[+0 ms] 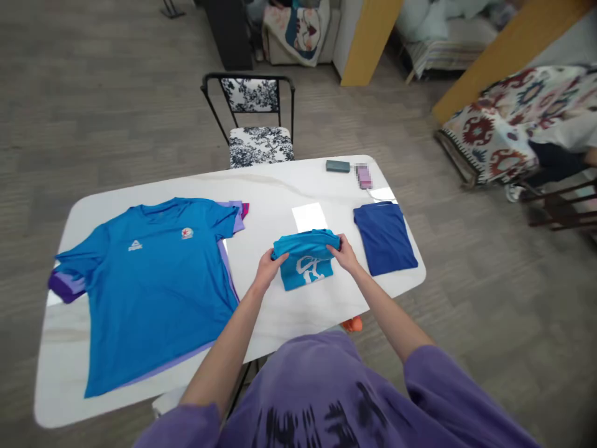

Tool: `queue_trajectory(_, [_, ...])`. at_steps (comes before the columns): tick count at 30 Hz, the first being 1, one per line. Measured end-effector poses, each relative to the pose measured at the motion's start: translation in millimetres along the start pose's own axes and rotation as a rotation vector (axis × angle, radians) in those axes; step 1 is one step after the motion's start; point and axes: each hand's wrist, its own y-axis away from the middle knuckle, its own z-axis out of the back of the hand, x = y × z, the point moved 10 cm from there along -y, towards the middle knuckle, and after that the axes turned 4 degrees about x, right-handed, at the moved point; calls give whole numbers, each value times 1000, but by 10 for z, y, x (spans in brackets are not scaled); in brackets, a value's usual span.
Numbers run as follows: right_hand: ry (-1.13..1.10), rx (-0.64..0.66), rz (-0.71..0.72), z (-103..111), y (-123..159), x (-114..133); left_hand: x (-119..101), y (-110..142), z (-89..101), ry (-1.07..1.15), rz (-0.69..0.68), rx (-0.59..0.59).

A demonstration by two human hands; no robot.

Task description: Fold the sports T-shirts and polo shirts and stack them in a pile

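A bright blue T-shirt (pixel 305 264) with a white print is partly folded on the table in front of me. My left hand (pixel 269 267) grips its upper left corner, thumb on top. At the upper right corner my right hand (pixel 344 254) pinches the same folded edge. To the left, a larger blue T-shirt (pixel 158 292) with a small white logo and a round badge lies spread flat. Beneath it, parts of purple shirts (pixel 69 285) stick out. A dark blue folded garment (pixel 386 239) rests to the right of my right hand.
The white table (pixel 265 186) has rounded corners. At its far right are a dark glasses-case-like box (pixel 337 166) and a pinkish, partly blurred object (pixel 364 177). A patterned chair (pixel 260 144) stands beyond the far edge. A person (pixel 559 149) sits at the right.
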Motion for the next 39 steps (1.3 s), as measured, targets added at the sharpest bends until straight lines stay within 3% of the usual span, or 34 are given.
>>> queue_trajectory(4, [-162, -3, 24, 413, 745, 42, -293, 716, -125, 10, -100, 89])
queue_trajectory(7, [-237, -27, 23, 835, 1193, -14, -626, 1161, -381, -30, -192, 156])
queue_trajectory(10, [-278, -72, 29, 1435, 1533, -80, -1037, 1465, -848, -16, -271, 241])
queue_trajectory(13, [-272, -130, 34, 2220, 1715, -167, -1431, 1550, -1489, -19, -312, 306])
queue_trajectory(16, [-243, -161, 43, 3074, 1592, -339, -1718, 1344, -2236, -54, -313, 316])
queue_trajectory(18, [-218, -153, 61, 3602, 1261, -541, -1833, 1005, -2753, -80, -306, 279])
queue_trajectory(21, [-124, -136, 82, 4222, 421, -1002, -1864, 192, -3573, -103, -293, 242])
queue_trajectory(23, [12, -170, 100, 4479, -217, -1353, -1765, -483, -4075, -104, -262, 216])
queue_trajectory(25, [197, -232, 113, 4557, -751, -1661, -1579, -1121, -4434, -170, -210, 121])
queue_trajectory(27, [370, -241, 106, 4405, -1102, -1895, -1383, -1546, -4685, -336, -174, 21])
queue_trajectory(28, [438, -215, 103, 4253, -1206, -1976, -1300, -1646, -4792, -432, -174, 0])
queue_trajectory(30, [535, -131, 120, 3868, -1289, -2063, -1152, -1610, -4966, -595, -212, 23])
queue_trajectory(33, [620, -50, 158, 3370, -1224, -2129, -880, -1070, -5002, -767, -303, 124])
queue_trajectory(35, [654, -29, 137, 3193, -1156, -2242, -575, -549, -4820, -861, -303, 195])
queue_trajectory(37, [696, -23, 100, 3120, -1109, -2389, -171, -18, -4436, -921, -213, 234])
queue_trajectory(39, [755, -31, 71, 3093, -1094, -2516, 264, 483, -3833, -920, -38, 190])
